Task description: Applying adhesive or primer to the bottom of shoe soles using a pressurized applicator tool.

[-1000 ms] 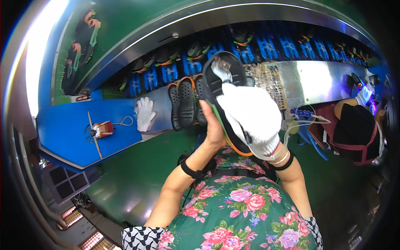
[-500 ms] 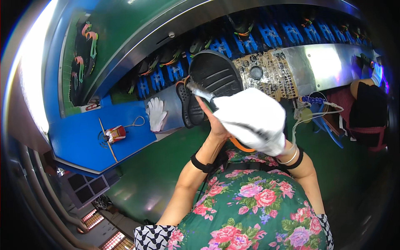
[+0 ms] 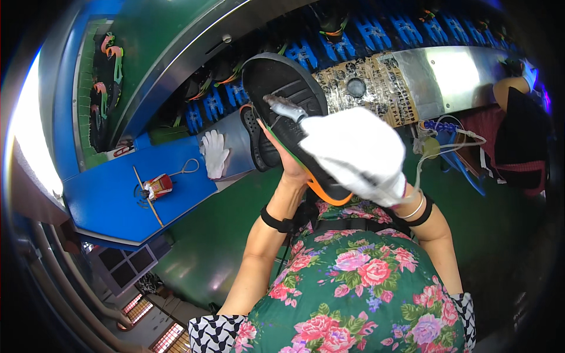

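Observation:
My left hand (image 3: 288, 159), bare, grips a long black shoe sole (image 3: 284, 76) by its side. The sole has a wide ridged end pointing away from me and a green-to-orange edge near my body. My right hand (image 3: 356, 156), in a white glove, is closed round what looks like a brush (image 3: 286, 108). Its pale, smeared tip lies over the sole's inner face; whether it touches cannot be told. The glove hides the handle and part of the sole. Beside my left hand, another dark sole (image 3: 257, 144) with small holes rests on the metal bench edge.
A white glove (image 3: 215, 154) lies left of the soles. On the blue table (image 3: 106, 203) sits a red container (image 3: 158, 187) with a stick and wire loop. Beyond runs a line of blue holders (image 3: 376, 34). Taped cardboard (image 3: 376, 82) covers the bench; another person's arm (image 3: 511, 88) is far right.
The held sole has shifted left and away from me, and more of its orange end shows. The brush tip now lies further inside the sole's face.

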Demonstrator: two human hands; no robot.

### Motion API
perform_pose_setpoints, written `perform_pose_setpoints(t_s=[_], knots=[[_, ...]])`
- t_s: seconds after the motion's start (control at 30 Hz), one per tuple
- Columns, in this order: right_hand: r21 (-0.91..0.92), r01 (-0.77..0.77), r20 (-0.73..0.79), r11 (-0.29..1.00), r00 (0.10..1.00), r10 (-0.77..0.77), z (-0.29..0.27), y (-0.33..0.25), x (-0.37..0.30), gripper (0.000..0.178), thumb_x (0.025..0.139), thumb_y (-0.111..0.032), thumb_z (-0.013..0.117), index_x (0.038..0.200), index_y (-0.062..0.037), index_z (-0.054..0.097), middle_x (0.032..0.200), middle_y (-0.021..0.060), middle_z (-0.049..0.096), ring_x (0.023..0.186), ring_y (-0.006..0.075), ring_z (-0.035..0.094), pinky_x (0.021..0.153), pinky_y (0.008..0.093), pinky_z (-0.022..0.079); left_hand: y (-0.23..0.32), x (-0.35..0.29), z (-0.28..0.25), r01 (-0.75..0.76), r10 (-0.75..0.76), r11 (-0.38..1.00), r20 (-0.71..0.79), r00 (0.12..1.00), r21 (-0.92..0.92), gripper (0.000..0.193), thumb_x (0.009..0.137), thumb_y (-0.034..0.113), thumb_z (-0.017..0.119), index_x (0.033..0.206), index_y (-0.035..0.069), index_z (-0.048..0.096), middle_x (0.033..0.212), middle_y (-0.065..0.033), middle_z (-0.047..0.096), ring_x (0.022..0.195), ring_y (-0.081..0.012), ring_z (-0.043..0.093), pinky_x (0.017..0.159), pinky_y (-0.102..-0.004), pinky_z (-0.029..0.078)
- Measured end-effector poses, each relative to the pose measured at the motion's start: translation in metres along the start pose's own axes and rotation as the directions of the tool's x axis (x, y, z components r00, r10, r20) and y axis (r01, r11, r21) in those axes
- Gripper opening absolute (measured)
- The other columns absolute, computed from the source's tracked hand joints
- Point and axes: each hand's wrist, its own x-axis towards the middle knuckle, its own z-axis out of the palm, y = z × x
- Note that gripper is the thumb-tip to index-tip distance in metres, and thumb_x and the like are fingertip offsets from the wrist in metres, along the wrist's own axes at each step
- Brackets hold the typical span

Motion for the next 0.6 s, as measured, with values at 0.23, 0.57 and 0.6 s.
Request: perform_pose_setpoints(t_s=[0.23,0.57,0.6], knots=[[0.098,-0.036,-0.010,0.995,0.999,0.038,-0.011,0.005,-0.003,0.028,0.079,0.000,0.079,0.106,-0.0064,0.080,0.106,0.0107,0.078,0.094,0.0256,0.073,0.085,0.0389,0.057,0.036,0.001,0.067,0.205,-0.139,0.934,0.230,0.963,-0.293,0.129,0.069,0.107,0.024,0.116,-0.007,0.061,0.103,-0.0163,0.069,0.090,-0.0238,0.068,0.083,-0.0371,0.056],[0.102,-0.017,0.000,0.995,1.000,0.017,-0.003,0.005,-0.017,0.031,0.081,-0.002,0.079,0.112,-0.0082,0.078,0.105,0.0086,0.077,0.091,0.0283,0.073,0.085,0.0383,0.058,0.050,0.019,0.054,0.223,-0.062,0.949,0.566,0.822,-0.221,0.130,0.059,0.110,0.034,0.116,-0.005,0.060,0.103,-0.0206,0.067,0.099,-0.0324,0.064,0.090,-0.0470,0.053],[0.034,0.023,0.041,0.999,0.999,-0.024,0.002,0.004,-0.022,0.032,0.082,-0.002,0.078,0.113,-0.0084,0.077,0.107,0.0087,0.077,0.091,0.0286,0.072,0.083,0.0383,0.058,0.047,0.019,0.058,0.234,-0.051,0.937,0.564,0.825,-0.258,0.131,0.059,0.110,0.034,0.117,-0.005,0.060,0.104,-0.0210,0.067,0.097,-0.0323,0.064,0.088,-0.0468,0.054]])
